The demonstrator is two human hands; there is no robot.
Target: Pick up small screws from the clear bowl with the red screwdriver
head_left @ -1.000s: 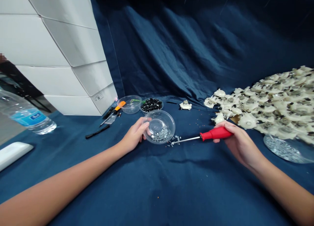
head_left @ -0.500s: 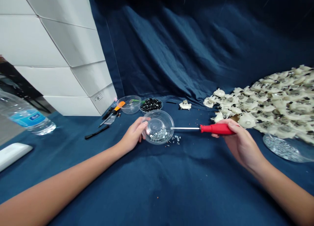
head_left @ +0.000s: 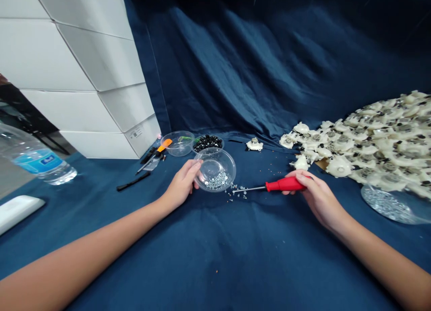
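My left hand (head_left: 183,180) grips the left rim of a clear plastic bowl (head_left: 220,157), which is tilted towards me. Small silvery screws (head_left: 217,181) lie heaped in its lower side. My right hand (head_left: 311,187) is closed round the red handle of a screwdriver (head_left: 284,184). The metal shaft points left, and its tip is among loose screws (head_left: 243,194) on the cloth, just right of the bowl. Whether the tip touches a screw, I cannot tell.
Behind the bowl are a dish of black parts (head_left: 208,143), an empty clear dish (head_left: 178,149) and one cream plastic part (head_left: 254,144). Many similar parts (head_left: 340,166) are piled at right, beside a bag of screws (head_left: 387,205). White boxes (head_left: 111,108) and a water bottle (head_left: 43,162) stand left.
The screwdriver tip has dropped from the bowl's right rim down to the loose screws on the cloth. My right hand has moved left, and the bowl has shifted slightly up and left.
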